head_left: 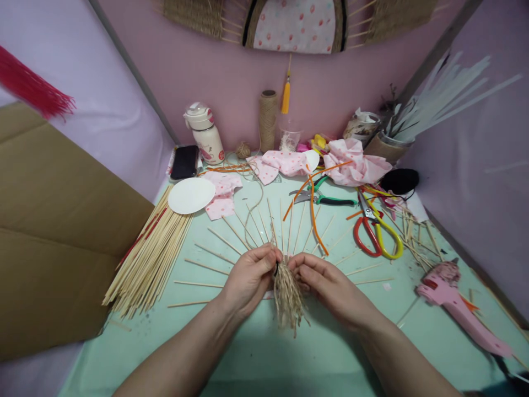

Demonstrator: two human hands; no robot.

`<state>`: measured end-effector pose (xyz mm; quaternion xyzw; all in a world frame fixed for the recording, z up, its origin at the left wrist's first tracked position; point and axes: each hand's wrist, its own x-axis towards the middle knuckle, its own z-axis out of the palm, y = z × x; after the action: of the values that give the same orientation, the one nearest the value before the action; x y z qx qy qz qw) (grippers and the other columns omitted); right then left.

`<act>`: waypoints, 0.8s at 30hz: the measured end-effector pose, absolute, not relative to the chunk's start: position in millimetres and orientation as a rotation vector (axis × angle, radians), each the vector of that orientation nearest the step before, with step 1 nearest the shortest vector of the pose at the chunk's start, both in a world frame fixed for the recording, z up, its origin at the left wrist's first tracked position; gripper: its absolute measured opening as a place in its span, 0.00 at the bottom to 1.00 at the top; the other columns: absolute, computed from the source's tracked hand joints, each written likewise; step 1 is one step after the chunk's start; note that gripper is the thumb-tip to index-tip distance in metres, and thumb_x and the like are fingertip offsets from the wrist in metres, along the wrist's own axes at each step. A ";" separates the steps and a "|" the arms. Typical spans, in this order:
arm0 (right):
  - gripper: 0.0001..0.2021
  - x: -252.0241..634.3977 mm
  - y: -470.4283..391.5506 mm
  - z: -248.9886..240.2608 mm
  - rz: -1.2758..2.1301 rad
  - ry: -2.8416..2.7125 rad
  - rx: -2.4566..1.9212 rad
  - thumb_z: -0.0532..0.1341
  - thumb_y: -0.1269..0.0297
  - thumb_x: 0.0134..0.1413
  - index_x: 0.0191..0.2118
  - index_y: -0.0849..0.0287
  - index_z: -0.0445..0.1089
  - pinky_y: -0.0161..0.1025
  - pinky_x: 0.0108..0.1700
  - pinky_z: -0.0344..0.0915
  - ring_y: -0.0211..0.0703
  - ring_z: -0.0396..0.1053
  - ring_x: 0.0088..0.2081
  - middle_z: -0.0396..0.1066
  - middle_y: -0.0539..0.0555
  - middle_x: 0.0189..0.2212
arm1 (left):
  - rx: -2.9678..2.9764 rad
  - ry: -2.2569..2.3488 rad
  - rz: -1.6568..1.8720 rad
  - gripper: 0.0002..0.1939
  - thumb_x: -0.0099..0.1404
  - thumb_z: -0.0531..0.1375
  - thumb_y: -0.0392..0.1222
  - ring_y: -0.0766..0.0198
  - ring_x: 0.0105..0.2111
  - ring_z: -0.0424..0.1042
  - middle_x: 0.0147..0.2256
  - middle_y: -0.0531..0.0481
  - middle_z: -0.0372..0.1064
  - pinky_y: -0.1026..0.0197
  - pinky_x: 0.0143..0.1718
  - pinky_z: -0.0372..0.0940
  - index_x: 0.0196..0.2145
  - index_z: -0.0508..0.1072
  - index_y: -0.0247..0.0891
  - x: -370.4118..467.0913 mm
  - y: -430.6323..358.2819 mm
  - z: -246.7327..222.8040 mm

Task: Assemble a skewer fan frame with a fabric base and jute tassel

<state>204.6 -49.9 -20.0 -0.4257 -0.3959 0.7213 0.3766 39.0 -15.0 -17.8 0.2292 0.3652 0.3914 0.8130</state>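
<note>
A frayed jute twine tassel [288, 300] hangs between my two hands, its loose strands pointing toward me. My left hand [252, 275] is closed in a pinch at the top of the tassel, with a bit of black material beside the thumb. My right hand [320, 278] has its fingers curled against the tassel's right side near the top; the fingertips are partly hidden. Behind and under the hands, thin wooden sticks [210, 264] fan out across the table in a half circle. A loose strand of twine [261, 201] runs back from my hands toward the twine spool [268, 121].
On the left lie a bundle of sticks [155, 256], a white disc [191, 195] and a cardboard sheet [58, 237]. Rightward are pruning shears [336, 200], scissors [378, 231] and a pink glue gun [458, 309]. Along the back stand a bottle [209, 138] and pink fabric [351, 162].
</note>
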 end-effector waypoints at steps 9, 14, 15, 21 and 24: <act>0.15 200.0 -48.1 -16.2 1.567 -1.112 -1.278 0.67 0.54 0.49 0.39 0.56 0.67 0.40 0.39 0.64 0.41 0.68 0.35 0.71 0.50 0.32 | 0.512 0.799 0.931 0.28 0.55 0.69 0.57 0.65 0.36 0.70 0.35 0.48 0.71 0.64 0.38 0.63 0.47 0.75 0.35 40.3 -17.5 -18.5; 0.16 196.9 -51.8 -18.1 1.227 -1.261 -1.439 0.68 0.62 0.45 0.40 0.54 0.66 0.40 0.37 0.64 0.41 0.68 0.33 0.70 0.49 0.33 | 0.611 0.862 0.847 0.22 0.53 0.72 0.51 0.68 0.32 0.70 0.33 0.51 0.70 0.65 0.35 0.64 0.40 0.73 0.35 42.8 -21.1 -16.2; 0.18 196.6 -52.6 -17.9 1.227 -1.282 -1.432 0.69 0.62 0.43 0.41 0.54 0.65 0.40 0.38 0.64 0.41 0.68 0.34 0.70 0.49 0.33 | 0.618 0.887 0.827 0.21 0.51 0.73 0.48 0.68 0.31 0.70 0.31 0.52 0.70 0.66 0.32 0.64 0.37 0.72 0.35 43.0 -20.8 -15.9; 0.19 200.6 -53.2 -10.8 1.274 -1.213 -1.350 0.69 0.60 0.45 0.44 0.53 0.65 0.40 0.40 0.68 0.45 0.70 0.41 0.71 0.52 0.38 | 0.472 0.910 0.857 0.19 0.50 0.74 0.43 0.68 0.30 0.74 0.32 0.52 0.72 0.65 0.33 0.70 0.35 0.72 0.35 37.4 -12.5 -13.7; 0.13 204.5 -51.1 -8.8 1.296 -1.166 -1.360 0.68 0.58 0.49 0.39 0.54 0.68 0.38 0.34 0.67 0.43 0.70 0.37 0.71 0.52 0.34 | 0.465 0.894 0.816 0.18 0.52 0.73 0.40 0.67 0.32 0.75 0.33 0.50 0.73 0.64 0.36 0.72 0.38 0.73 0.33 34.3 -10.1 -12.3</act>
<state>204.5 -51.1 -8.8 -0.5495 -0.4713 0.5239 0.4487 34.3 -10.1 -12.3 0.2165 0.4164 0.3802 0.7970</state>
